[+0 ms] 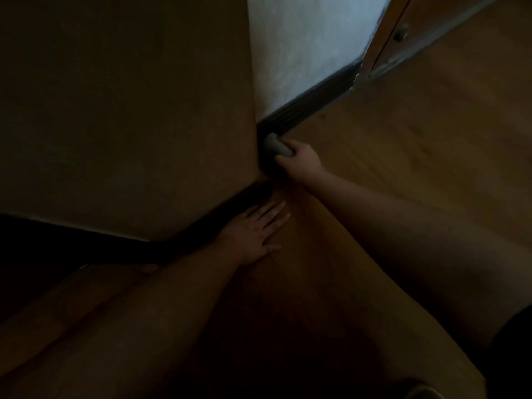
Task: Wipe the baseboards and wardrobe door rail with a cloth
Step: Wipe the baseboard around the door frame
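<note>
Baseboard (311,103) wiping's underway: right hand (302,159) grips the grey cloth (276,146) at the corner, left hand (253,230) flat on the floor (417,125). Next, probably drag it far-right along the strip.

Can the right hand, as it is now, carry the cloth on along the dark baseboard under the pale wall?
Probably yes. The right hand already holds the cloth at the corner end of that baseboard, and the floor beside it looks bare up to the wardrobe.

Two hands (253,228), one cloth (275,145), two baseboard (311,102) runs.
</note>
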`<state>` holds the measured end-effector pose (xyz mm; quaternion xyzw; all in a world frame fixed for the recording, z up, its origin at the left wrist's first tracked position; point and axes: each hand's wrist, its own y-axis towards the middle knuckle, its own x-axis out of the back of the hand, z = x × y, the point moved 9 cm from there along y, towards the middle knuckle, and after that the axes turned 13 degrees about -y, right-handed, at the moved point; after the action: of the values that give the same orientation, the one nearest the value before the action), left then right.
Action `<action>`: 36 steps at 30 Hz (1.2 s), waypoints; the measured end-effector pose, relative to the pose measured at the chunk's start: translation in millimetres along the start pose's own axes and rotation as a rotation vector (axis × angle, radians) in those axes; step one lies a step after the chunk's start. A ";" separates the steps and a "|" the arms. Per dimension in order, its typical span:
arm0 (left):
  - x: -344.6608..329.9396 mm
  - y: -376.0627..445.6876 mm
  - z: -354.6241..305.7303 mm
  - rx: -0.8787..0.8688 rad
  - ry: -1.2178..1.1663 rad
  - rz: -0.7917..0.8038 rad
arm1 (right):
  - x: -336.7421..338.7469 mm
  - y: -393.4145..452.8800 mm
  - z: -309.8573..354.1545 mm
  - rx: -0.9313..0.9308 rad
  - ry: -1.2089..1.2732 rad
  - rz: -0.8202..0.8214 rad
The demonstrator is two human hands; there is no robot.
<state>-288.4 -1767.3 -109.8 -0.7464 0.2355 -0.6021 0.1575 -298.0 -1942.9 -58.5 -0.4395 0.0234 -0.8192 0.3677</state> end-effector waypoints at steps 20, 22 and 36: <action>11.2 -5.7 -9.5 0.050 0.037 0.012 | -4.7 -24.3 -50.0 -0.331 0.938 0.286; 12.6 -7.0 -13.5 0.032 0.041 0.013 | 1.7 -26.8 -51.1 -0.333 1.022 0.252; 134.2 -135.6 -48.9 0.153 -0.297 -0.087 | 96.0 -206.3 10.3 -0.453 1.430 -0.126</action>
<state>-292.0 -1723.7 82.2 -0.8224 0.1309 -0.5077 0.2207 -443.3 -1849.5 89.9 0.1345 0.3992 -0.8996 0.1157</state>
